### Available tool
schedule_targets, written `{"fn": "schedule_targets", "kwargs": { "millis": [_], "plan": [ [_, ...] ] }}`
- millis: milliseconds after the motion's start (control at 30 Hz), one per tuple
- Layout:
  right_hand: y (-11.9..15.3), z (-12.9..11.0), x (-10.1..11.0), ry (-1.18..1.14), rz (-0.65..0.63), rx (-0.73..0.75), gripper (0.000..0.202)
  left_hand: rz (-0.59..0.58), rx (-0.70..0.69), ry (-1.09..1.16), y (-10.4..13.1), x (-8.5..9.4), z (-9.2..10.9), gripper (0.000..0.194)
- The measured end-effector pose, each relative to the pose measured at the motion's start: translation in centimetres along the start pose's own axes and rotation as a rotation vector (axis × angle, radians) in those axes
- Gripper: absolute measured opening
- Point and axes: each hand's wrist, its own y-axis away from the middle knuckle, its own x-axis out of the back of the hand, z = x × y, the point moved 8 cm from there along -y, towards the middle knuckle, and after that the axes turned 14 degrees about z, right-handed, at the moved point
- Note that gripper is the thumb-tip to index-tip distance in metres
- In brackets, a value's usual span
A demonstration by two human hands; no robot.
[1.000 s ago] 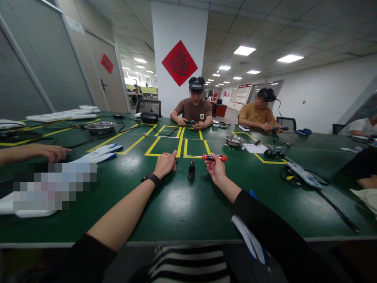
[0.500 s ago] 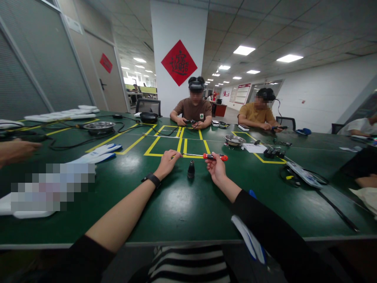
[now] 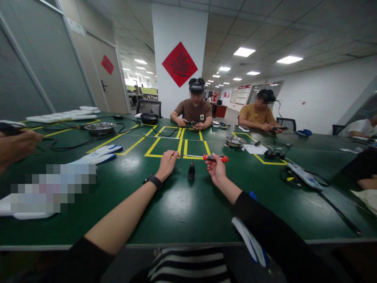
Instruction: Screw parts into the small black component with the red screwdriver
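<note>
A screwdriver with a red and black handle [image 3: 216, 158] lies level in my right hand [image 3: 217, 169], whose fingers are wrapped round the handle. Its thin metal shaft points left, toward my left hand [image 3: 168, 163]. The fingers of my left hand are bent together just beyond the shaft's tip; whatever they pinch is too small to make out. Between my hands, a little nearer to me, a black tapered part [image 3: 191, 171] stands upright on the green table [image 3: 176, 212].
White-and-blue gloves [image 3: 100, 154] lie at the left, another glove [image 3: 249, 239] at the front edge. Metal bowls [image 3: 235, 141], black blocks [image 3: 273, 153] and cables stand farther back. Two people sit opposite; another person's hand [image 3: 19, 147] is at the far left.
My left hand has drawn slightly left, leaving a small gap to the screwdriver's tip. At the far left, the other person's hand has come further into view with a dark object.
</note>
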Motion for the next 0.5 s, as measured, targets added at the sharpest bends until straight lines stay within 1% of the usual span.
{"fn": "schedule_targets", "kwargs": {
  "millis": [133, 367, 433, 500],
  "plan": [
    [0.2, -0.1, -0.2, 0.007, -0.021, 0.006, 0.022, -0.032, -0.025, 0.029, 0.2, -0.3, 0.2, 0.043],
    [0.2, 0.2, -0.3, 0.011, -0.019, -0.006, 0.022, -0.062, -0.047, 0.055, 0.2, -0.5, 0.5, 0.034],
    [0.2, -0.1, -0.4, 0.025, -0.029, 0.015, 0.023, -0.031, -0.017, 0.059, -0.1, -0.2, 0.0, 0.033],
    [0.5, -0.9, -0.8, 0.086, -0.077, 0.102, 0.025, 0.032, 0.029, 0.05, -0.3, 0.3, -0.7, 0.032]
  ]
}}
